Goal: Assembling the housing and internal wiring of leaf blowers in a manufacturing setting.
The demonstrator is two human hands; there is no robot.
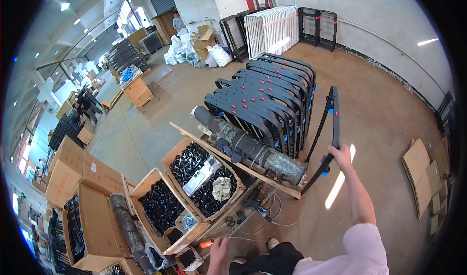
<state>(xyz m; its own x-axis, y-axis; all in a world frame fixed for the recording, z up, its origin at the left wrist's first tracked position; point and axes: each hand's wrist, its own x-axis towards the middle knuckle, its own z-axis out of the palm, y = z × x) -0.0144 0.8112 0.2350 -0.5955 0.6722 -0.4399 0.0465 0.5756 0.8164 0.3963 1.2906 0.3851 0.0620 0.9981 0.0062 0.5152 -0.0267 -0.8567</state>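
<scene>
My right hand (pixel 342 156), arm stretched out to the right, is closed round a black frame (pixel 334 112) with rounded corners and small red and blue parts. The frame stands tilted beside a long row of similar black frames (pixel 258 97). Low in the view, my left hand (pixel 219 249) has its fingers curled, beside the workbench edge. An orange piece (pixel 206 244) shows right next to it; whether the hand grips that piece I cannot make out. A power screwdriver (pixel 256 208) with a thin cable lies on the bench, near a pair of scissors (pixel 230 221).
Wooden bins (pixel 168 250) of black plastic parts hold a white box (pixel 200 177) and a pale cloth bundle (pixel 222 189). A wrapped roll (pixel 258 151) lies along a wooden plank (pixel 287 190). Cartons (pixel 99 226) stand left, flattened cardboard (pixel 423 177) right, white racks (pixel 272 32) behind. People work far off.
</scene>
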